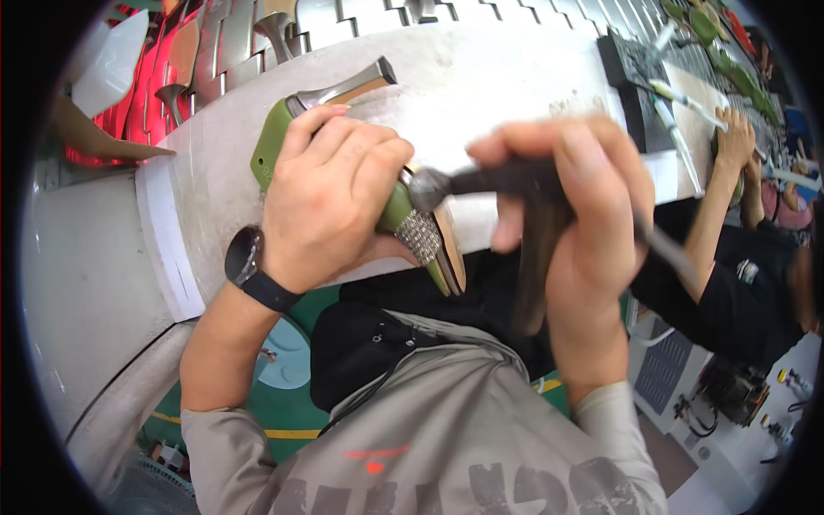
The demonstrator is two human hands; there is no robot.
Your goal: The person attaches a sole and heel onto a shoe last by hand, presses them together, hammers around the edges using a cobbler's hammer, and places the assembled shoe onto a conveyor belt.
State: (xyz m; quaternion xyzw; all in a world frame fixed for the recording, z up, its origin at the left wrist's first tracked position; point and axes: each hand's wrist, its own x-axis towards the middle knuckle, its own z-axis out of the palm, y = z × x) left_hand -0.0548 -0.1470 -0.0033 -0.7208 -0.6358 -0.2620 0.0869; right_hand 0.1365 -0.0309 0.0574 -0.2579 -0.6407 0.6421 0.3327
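Observation:
A green high-heeled shoe (pixel 396 209) with a pointed toe, a glittering stone-covered band (pixel 419 238) and a silvery heel (pixel 350 86) lies sideways over the bench edge. It is on a green last (pixel 273 142) with a small hole. My left hand (pixel 330 193) is wrapped round the shoe's middle and hides much of it; the toe points down toward my lap. In my right hand (pixel 592 189) is a dark metal hammer (pixel 506 178), partly blurred. Its rounded end appears to be against the sole edge, just above the stone band.
The pale bench (pixel 481 77) is bounded by a slatted metal conveyor (pixel 343 19) holding heeled shoe parts. A black block holder (pixel 633 90) with pen-like tools stands at right. Beyond it, another person's hand (pixel 736 142) works. A brown panel (pixel 103 133) juts in at left.

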